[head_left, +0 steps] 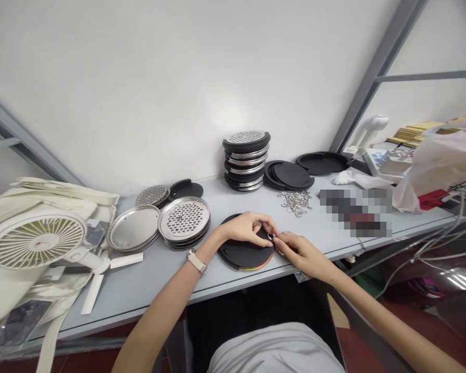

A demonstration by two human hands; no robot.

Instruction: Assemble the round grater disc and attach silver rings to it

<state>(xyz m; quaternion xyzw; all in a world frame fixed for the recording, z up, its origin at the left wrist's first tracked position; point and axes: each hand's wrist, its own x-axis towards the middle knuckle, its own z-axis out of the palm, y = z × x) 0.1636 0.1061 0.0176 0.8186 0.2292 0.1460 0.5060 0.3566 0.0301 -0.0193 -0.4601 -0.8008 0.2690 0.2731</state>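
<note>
A black round disc (241, 253) lies flat near the table's front edge, with thin red, yellow and green layers showing along its lower rim. My left hand (252, 228), with a watch at the wrist, arches over the disc. Its thumb and fingers close in a pinch at the right rim. At that rim shows a small shiny metal clip (270, 237). My right hand (298, 253) pinches at the same clip from the right, fingers closed; its exact shape is mostly hidden. Behind the hands lies a loose pile of similar small metal clips (295, 202).
A tall stack of black and metal discs (246, 160) stands against the wall, with black round trays (289, 175) beside it. To the left are perforated metal plates (184, 218), plain metal plates (135, 228) and a white fan (42, 241). A plastic bag (442, 166) sits right.
</note>
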